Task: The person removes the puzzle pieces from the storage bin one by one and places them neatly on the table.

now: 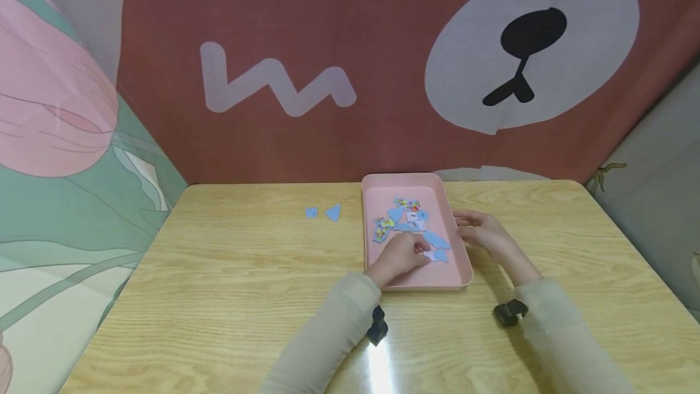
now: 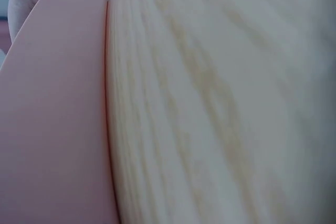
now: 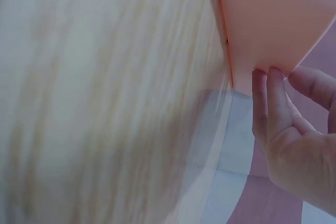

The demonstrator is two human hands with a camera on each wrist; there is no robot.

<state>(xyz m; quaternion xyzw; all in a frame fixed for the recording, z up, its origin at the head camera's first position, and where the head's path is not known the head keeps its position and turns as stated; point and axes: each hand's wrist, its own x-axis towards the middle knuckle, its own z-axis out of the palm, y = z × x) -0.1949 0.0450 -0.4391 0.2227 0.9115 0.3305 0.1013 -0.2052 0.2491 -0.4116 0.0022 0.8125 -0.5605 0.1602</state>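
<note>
A pink tray (image 1: 401, 281) lies on the table with several flat pieces inside, some plain light blue and some with colourful print. Over the tray's near part, my left hand (image 1: 401, 255) has its thumb and fingertips about the end of a white-and-blue puzzle piece (image 1: 440, 255), pinching it at the tray floor. My right hand (image 1: 488, 237) is at the tray's right side, its fairly straight fingers (image 3: 277, 98) touching the outer wall. Only a bit of the left hand (image 2: 30, 3) shows in the left wrist view, above the tray wall.
Left of the tray, a small blue square piece (image 1: 311, 213) and a blue triangular piece (image 1: 333, 213) lie on the wooden table (image 1: 235, 278). A brown patterned cloth (image 1: 273, 145) hangs along the table's far edge. Each sleeve cuff has a small black device near it.
</note>
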